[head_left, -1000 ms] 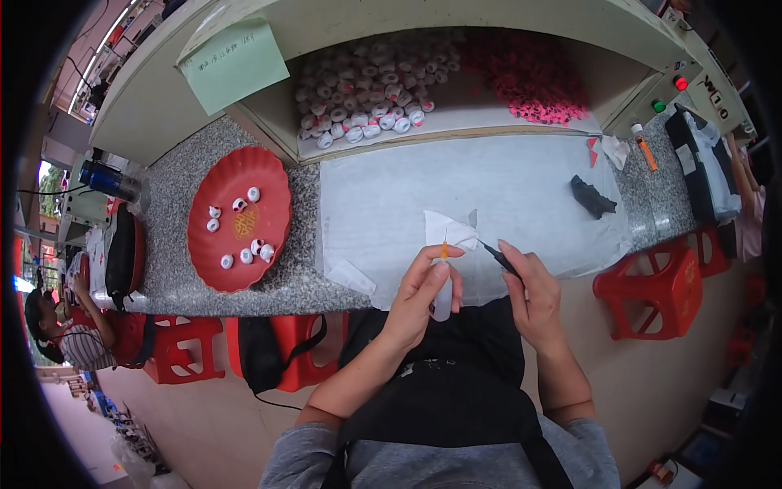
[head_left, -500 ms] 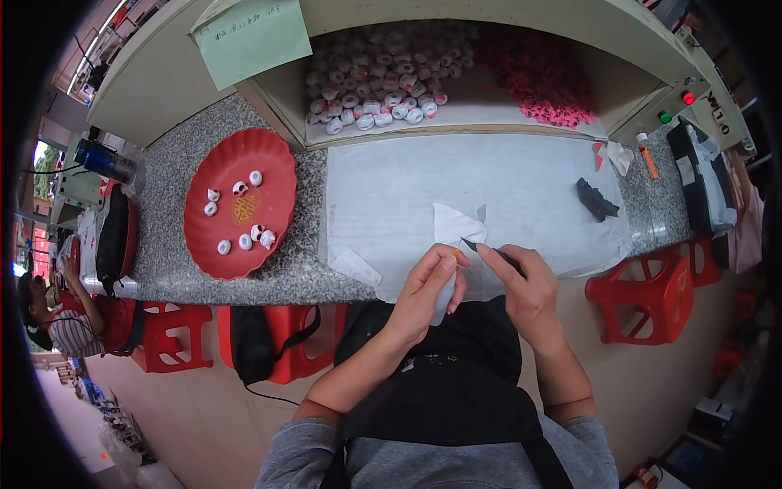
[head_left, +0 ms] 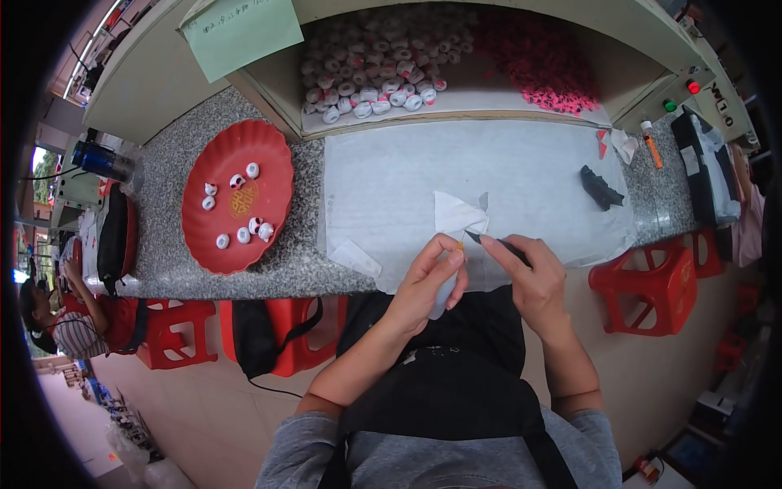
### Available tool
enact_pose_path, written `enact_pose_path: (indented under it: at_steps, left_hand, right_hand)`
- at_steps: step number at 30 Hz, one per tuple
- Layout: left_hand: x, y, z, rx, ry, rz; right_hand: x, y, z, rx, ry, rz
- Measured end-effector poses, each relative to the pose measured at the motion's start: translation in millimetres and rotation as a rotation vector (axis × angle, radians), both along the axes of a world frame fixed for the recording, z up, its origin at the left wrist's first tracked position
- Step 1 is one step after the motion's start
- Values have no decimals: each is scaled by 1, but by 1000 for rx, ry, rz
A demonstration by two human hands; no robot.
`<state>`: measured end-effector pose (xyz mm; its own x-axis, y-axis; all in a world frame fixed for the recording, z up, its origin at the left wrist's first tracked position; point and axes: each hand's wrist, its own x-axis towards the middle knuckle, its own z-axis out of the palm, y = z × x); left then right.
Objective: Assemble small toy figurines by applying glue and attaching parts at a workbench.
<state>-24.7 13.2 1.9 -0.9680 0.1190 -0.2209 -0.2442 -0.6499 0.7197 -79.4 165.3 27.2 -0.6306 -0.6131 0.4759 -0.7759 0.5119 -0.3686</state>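
Note:
My left hand (head_left: 428, 281) is closed around a small translucent squeeze bottle (head_left: 444, 297), whose orange tip (head_left: 459, 245) points up past the thumb. In my right hand (head_left: 533, 273) is a pair of slim black tweezers (head_left: 515, 251), pinched between thumb and fingers, the dark point just right of the orange tip. Whether the point holds anything is too small to see. Both hands are above the near edge of a white sheet (head_left: 391, 171). Just beyond them lies a folded white cloth piece (head_left: 458, 213).
At left, a red scalloped plate (head_left: 199, 232) holds several small white pieces. A shelf behind carries heaps of white pieces (head_left: 383, 90) and pink bits (head_left: 562, 94). A crumpled black scrap (head_left: 600, 189), an orange marker (head_left: 652, 145) and a black box (head_left: 702, 175) are at right. Red stools (head_left: 652, 285) stand below.
My right hand has shifted slightly right, and the tweezers' point sits a little farther from my left hand. The orange tip shows more plainly. The whole view has moved slightly.

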Motion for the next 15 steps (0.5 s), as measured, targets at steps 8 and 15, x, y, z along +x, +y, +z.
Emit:
enact_pose_path:
  at_steps: [8, 15]
  left_hand:
    - [-1, -2, 0, 89, -37, -25]
    - [0, -3, -3, 94, -13, -29]
  right_hand:
    - [-5, 3, -12, -144, 45, -115]
    - [-7, -4, -12, -79, 93, -5]
